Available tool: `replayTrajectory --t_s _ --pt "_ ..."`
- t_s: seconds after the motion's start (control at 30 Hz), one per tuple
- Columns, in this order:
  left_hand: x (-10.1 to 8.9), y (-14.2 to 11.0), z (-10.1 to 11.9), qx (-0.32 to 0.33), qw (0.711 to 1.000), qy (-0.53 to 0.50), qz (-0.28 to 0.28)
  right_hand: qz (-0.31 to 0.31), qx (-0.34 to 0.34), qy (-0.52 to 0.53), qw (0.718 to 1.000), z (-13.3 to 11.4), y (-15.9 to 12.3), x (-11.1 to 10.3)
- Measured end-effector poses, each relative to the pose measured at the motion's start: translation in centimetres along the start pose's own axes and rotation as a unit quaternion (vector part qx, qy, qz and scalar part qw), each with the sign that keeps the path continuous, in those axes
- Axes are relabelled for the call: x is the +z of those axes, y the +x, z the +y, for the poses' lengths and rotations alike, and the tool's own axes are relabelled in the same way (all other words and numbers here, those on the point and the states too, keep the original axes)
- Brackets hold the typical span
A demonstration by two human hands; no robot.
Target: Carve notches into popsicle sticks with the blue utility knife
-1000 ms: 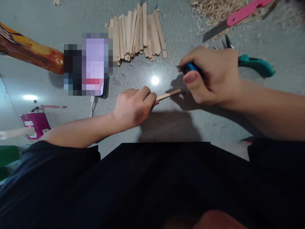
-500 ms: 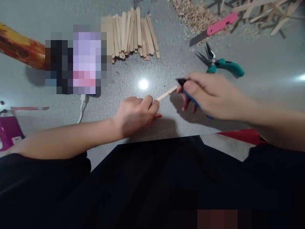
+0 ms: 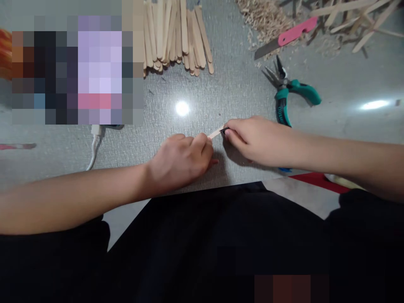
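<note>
Bare hands meet over a table [image 3: 158, 109], a slim wooden stick [image 3: 216, 133] bridging the short gap between them. The left hand [image 3: 186, 160] is closed on the stick's near end, knuckles up; the right hand [image 3: 249, 139] grips a tool [image 3: 224, 130], its dark tip at the stick's other end — whether it bites into the wood, one cannot tell. What looks like the tool's blue end shows on the body side of the right forearm.

Just beyond that forearm lie green pliers [image 3: 285, 86], jaws parted and pointing away. Farther out from the right hand, a pink-handled blade [image 3: 295, 33] rests by a heap of shavings [image 3: 265, 19], with split strips [image 3: 362, 21] crisscrossed to its right. Straight ahead of the left hand — well apart from it — sits a row of flat sticks [image 3: 176, 38]. A white cable [image 3: 93, 149] runs toward the left forearm.
</note>
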State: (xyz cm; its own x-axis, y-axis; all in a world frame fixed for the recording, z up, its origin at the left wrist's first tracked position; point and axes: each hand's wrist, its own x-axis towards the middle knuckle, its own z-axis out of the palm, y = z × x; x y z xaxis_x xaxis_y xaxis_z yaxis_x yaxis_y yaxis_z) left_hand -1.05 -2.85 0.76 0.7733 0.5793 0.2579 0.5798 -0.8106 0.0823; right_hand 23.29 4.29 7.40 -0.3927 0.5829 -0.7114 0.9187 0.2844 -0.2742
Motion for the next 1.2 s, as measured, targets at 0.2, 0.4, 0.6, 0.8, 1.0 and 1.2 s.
replayTrajectory --t_s 0.2,0.4,0.6,0.8,1.0,1.2 --pt "0.1 0.1 -0.1 0.006 0.999 -0.009 0.040 0.004 0.004 -0.028 1.000 -0.2 0.0 0.0" --pt "0.2 0.0 0.0 0.009 1.000 -0.017 0.012 -0.002 0.002 -0.037 0.999 -0.5 0.1 0.0" --pt "0.5 0.0 0.4 0.017 0.999 -0.034 0.004 -0.003 0.012 -0.049 0.999 -1.2 -0.2 -0.6" --pt "0.4 0.0 0.3 0.018 0.998 -0.057 -0.035 -0.016 0.010 -0.079 0.997 -1.1 0.0 -0.8" --pt "0.3 0.1 0.3 0.016 0.998 -0.057 -0.029 -0.023 0.021 -0.076 0.997 -1.1 -0.1 -0.7" --pt "0.4 0.2 0.4 0.011 0.997 -0.063 -0.039 -0.015 0.015 -0.074 0.997 -0.5 -0.1 -0.4"
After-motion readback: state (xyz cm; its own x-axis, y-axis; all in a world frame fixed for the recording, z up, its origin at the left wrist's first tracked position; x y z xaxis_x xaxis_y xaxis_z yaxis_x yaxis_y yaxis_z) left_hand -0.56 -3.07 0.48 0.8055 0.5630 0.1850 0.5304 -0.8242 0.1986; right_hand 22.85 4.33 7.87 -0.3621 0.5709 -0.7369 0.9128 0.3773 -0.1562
